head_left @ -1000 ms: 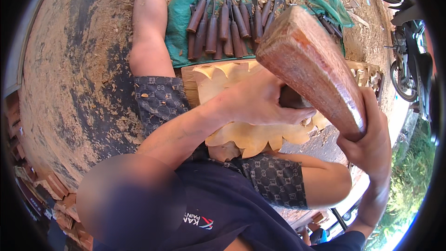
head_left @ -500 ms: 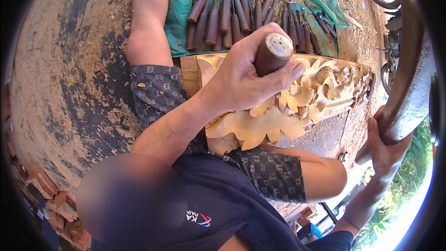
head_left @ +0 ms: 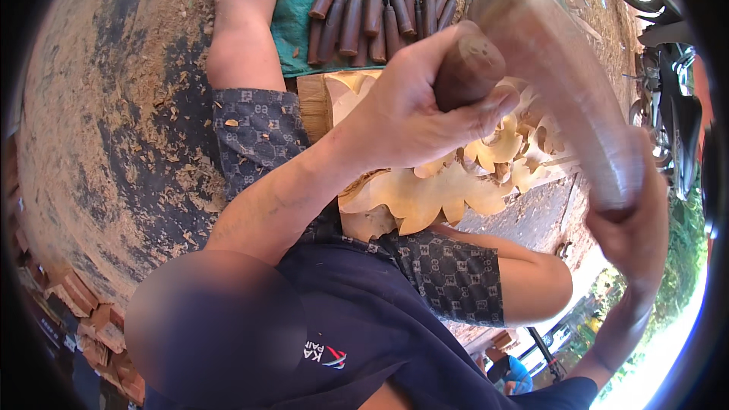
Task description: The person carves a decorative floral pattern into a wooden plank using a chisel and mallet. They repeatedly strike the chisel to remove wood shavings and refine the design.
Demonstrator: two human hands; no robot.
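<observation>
Head view: left hand [head_left: 406,110] grips chisel handle [head_left: 461,80] above carved panel [head_left: 414,193] beside green cloth [head_left: 291,19], right hand [head_left: 634,216] grips mallet [head_left: 563,80]; right-side scrollwork [head_left: 493,150] looks cut, plain left edge [head_left: 313,110] likely remaining.

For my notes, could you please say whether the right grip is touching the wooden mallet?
Touching. The head view shows the right grip wrapped around the wooden mallet toward its lower end.
</observation>
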